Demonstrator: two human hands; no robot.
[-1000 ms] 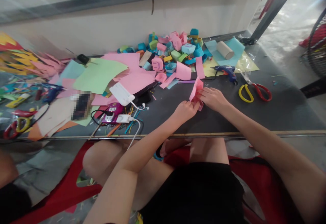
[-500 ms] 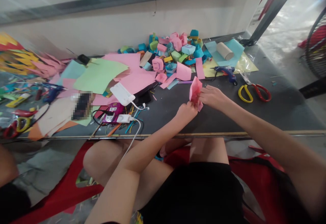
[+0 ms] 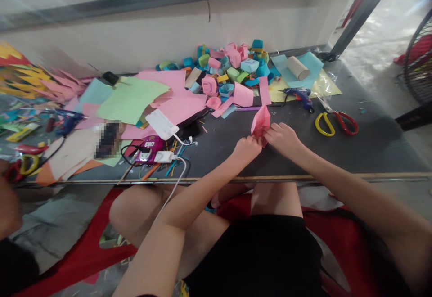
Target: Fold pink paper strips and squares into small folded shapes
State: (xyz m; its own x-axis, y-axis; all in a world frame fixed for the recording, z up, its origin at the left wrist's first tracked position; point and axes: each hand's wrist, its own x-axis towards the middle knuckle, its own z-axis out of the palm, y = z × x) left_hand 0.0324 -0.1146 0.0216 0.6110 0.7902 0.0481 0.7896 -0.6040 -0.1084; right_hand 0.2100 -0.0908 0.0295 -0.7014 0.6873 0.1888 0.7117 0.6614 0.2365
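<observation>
Between my two hands is a folded piece of pink paper, its wide pointed part tilted up and away from me. My left hand is closed, pinching the paper's near end from the left. From the right, my right hand closes on the same end with bent fingers. The fingertips nearly meet and hide the lower part of the paper. Beyond it lie a pink paper strip and a larger pink piece. Scissors with yellow and red handles rest to the right.
Several small folded paper pieces are heaped against the wall. A blue glue gun and a cardboard tube lie at back right. To the left are coloured sheets, a white power bank and a purple power strip with cables.
The pink paper has turned a little and its upper part looks wider. My right hand's fingers have moved down and curled in at its near end; my left hand keeps its pinch.
</observation>
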